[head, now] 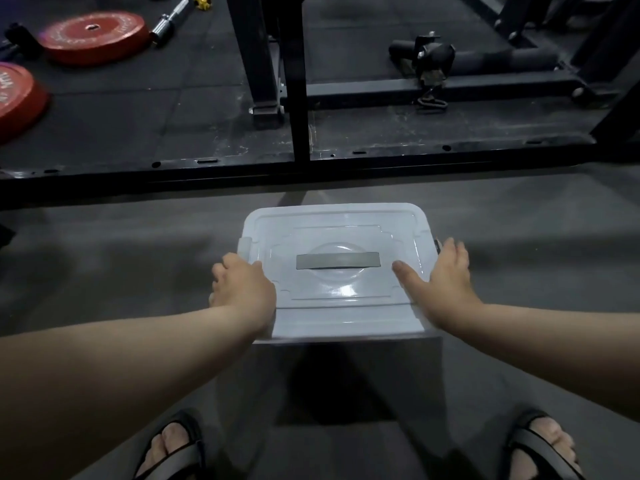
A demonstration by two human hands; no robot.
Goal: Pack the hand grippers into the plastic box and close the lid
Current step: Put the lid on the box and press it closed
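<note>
White plastic lid (332,233) sits square on the plastic box (349,323), which rests on the gym floor (536,237) just ahead of my sandalled feet (173,452). My left hand (242,285) grasps the lid's left rim with its fingers curled over the edge. My right hand (446,278) lies flatter and grasps nothing, with the thumb stretched across the top and the fingers reaching past the right rim, pressing down.

No hand grippers are in sight on the floor around the box. The lid hides the inside, so I cannot confirm they are packed, though that looks like the likely case. The grey carry handle (337,260) lies flat in its recess at the lid's centre.

By my reading, the job is in its last step. The lid is on and appears level, and what remains is seating it fully and snapping the side clips. A pale tab (244,245) shows by my left knuckles and a dark edge by my right fingertips, but I cannot tell whether either clip is fastened.

Beyond the box are red weight plates (95,36), a barbell end (169,20) and a black rack frame (298,81), all well apart from it.
</note>
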